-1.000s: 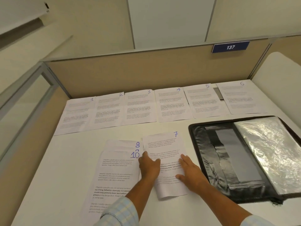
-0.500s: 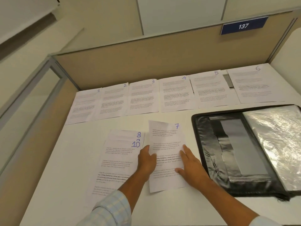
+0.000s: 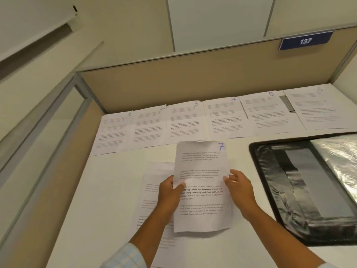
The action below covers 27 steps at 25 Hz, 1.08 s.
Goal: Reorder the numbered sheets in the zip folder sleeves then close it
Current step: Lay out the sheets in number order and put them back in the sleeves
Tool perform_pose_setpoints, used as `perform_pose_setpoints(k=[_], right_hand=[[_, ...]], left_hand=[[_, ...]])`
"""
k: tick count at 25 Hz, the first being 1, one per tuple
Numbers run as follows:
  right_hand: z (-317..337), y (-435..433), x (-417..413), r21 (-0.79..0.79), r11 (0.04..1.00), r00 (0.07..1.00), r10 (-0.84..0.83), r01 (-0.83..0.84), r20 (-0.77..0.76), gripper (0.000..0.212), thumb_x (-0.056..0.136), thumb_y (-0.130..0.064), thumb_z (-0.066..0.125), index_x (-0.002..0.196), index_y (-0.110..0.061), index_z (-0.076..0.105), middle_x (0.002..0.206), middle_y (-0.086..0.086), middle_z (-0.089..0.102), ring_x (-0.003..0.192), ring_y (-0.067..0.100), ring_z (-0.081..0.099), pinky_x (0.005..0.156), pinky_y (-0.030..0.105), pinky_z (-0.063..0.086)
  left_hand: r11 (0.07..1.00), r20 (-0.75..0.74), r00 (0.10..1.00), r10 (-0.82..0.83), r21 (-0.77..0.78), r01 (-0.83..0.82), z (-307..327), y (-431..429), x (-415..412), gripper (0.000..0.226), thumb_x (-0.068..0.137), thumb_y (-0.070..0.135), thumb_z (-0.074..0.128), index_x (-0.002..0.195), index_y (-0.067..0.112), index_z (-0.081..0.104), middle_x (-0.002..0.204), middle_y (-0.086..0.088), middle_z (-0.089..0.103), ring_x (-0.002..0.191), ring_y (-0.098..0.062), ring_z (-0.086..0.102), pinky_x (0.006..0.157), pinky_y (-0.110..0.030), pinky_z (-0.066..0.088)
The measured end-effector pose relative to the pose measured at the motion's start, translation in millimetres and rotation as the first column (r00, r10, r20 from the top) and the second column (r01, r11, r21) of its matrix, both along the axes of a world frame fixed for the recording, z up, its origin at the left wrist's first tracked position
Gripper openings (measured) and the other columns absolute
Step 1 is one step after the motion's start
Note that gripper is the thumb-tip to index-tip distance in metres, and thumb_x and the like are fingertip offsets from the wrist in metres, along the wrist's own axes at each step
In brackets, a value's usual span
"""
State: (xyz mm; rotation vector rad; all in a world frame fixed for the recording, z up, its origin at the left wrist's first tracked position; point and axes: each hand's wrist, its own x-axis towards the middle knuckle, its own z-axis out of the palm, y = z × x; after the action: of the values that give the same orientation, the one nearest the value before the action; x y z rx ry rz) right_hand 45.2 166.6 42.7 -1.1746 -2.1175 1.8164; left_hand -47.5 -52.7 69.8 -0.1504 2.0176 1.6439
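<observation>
My left hand (image 3: 170, 192) pinching sheet 7 (image 3: 202, 167) by its left edge, raised over the desk (image 3: 108, 190), right hand (image 3: 240, 188) loose-fingered at its right edge, folder (image 3: 274, 180) open at 3 o'clock, sheets 1–6 (image 3: 185, 122) rowed at 12 o'clock

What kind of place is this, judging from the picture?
Probably an office cubicle: a beige partition panel behind the white desk, a blue plate reading 137 on its top edge, printed sheets in a row.

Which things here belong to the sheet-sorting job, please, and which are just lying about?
Job: sheet 7 in the left hand; right hand; sheets 1 to 6; remaining stack; zip folder.
Lying about: 137 sign; grey strip.
</observation>
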Motion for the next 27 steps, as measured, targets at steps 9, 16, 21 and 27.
perform_pose_setpoints(k=[9, 16, 21, 27], right_hand=[[2.4, -171.9, -83.1, -0.094, 0.977, 0.981, 0.191, -0.192, -0.021, 0.012, 0.094, -0.009, 0.066, 0.094, -0.017, 0.076, 0.086, -0.003, 0.079, 0.081, 0.029, 0.076, 0.078, 0.051, 0.064], [-15.6, -271.9, -164.7, -0.088, 0.965, 0.966, 0.253, -0.248, 0.045, 0.007, 0.092, -0.008, 0.072, 0.095, -0.014, 0.073, 0.084, 0.002, 0.078, 0.074, 0.021, 0.077, 0.071, 0.041, 0.066], [-25.1, -310.7, -197.3, -0.091, 0.962, 0.958, 0.267, -0.259, 0.103, 0.008, 0.090, -0.001, 0.068, 0.088, -0.008, 0.072, 0.087, 0.010, 0.077, 0.075, 0.028, 0.077, 0.065, 0.043, 0.066], [-35.8, -333.3, -216.7, 0.010, 0.952, 0.938, 0.301, -0.307, 0.171, 0.007, 0.091, -0.004, 0.068, 0.086, -0.009, 0.070, 0.086, 0.010, 0.075, 0.075, 0.029, 0.075, 0.064, 0.040, 0.066]], left_hand=[[0.976, -0.038, 0.976, 0.214, -0.042, -0.215, 3.1, -188.7, -89.1, 0.018, 0.099, 0.014, 0.069, 0.113, 0.025, 0.075, 0.102, 0.005, 0.081, 0.089, -0.020, 0.079, 0.081, -0.046, 0.065], [0.913, -0.211, 0.934, 0.289, -0.232, -0.335, -23.5, -282.4, -163.1, 0.017, 0.096, 0.009, 0.069, 0.103, 0.025, 0.069, 0.103, 0.004, 0.078, 0.089, -0.017, 0.076, 0.078, -0.038, 0.064], [0.852, -0.291, 0.924, 0.248, -0.389, -0.351, -49.1, -311.7, -192.4, 0.026, 0.100, 0.011, 0.064, 0.124, 0.021, 0.063, 0.116, 0.001, 0.072, 0.098, -0.021, 0.070, 0.080, -0.040, 0.064], [0.790, -0.400, 0.899, 0.177, -0.487, -0.372, -62.9, -319.0, -197.6, 0.035, 0.102, 0.014, 0.061, 0.136, 0.022, 0.057, 0.123, 0.004, 0.067, 0.098, -0.019, 0.063, 0.070, -0.034, 0.058]])
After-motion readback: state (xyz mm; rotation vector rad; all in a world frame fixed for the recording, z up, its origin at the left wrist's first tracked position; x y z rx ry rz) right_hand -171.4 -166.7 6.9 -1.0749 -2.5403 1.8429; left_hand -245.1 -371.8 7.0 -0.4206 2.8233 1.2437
